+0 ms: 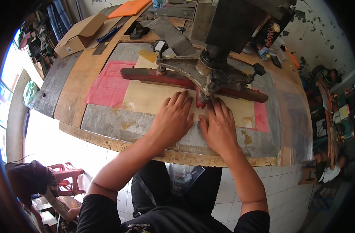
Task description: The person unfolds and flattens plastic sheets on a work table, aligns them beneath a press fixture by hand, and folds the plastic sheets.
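Note:
My left hand (173,116) lies on a tan sheet (146,96), fingers stretched toward a long red bar (173,80). Beside it my right hand (220,126) rests with fingers extended, their tips close to the bar and partly under the machine's metal bracket (189,66). Neither hand shows anything in its grip. The bar crosses above the tan sheet, hanging from the bracket by knobbed screws; a short red piece (200,100) points toward me between my hands. Pink sheeting (107,83) shows at the tan sheet's left and right ends.
The machine's dark column (228,31) rises at the back. A cardboard box (79,34), an orange folder (129,8) and a water bottle (159,7) stand behind. Clear plastic (296,132) covers the right table end. Another person (34,182) is at lower left, near a red stool (67,178).

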### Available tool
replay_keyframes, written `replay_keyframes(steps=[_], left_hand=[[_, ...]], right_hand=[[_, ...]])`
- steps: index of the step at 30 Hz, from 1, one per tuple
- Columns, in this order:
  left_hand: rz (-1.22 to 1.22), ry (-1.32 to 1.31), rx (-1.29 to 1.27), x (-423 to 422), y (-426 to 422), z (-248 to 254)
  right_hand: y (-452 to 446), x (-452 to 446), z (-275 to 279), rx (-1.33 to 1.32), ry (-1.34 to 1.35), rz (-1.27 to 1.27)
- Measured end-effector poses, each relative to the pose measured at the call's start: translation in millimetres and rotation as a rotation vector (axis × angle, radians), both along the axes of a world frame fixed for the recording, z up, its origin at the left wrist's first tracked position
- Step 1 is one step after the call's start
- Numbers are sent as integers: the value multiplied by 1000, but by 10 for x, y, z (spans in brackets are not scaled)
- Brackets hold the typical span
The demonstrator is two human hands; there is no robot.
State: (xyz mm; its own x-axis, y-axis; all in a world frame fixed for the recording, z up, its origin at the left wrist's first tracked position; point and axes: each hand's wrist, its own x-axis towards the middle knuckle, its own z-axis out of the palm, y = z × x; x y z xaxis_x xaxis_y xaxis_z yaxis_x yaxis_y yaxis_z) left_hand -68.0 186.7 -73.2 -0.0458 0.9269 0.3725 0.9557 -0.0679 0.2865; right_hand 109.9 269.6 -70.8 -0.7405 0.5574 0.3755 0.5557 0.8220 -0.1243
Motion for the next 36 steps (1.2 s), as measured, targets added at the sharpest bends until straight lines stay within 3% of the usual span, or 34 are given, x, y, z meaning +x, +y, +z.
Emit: replay_keyframes(steps=[16,19,25,36], left_hand=[[-19,22,-12,20,-149,-24],[-10,76,18,102,-417,-77],[18,-52,14,338,-1056,-187],[64,30,256,442,-1341,-499]], right_hand=[[-55,94,-76,-13,69,27],[-247,180,-86,-20,75,18],[-818,451,-149,-76,122,-49],[-1181,564,-440,93,271,-117]])
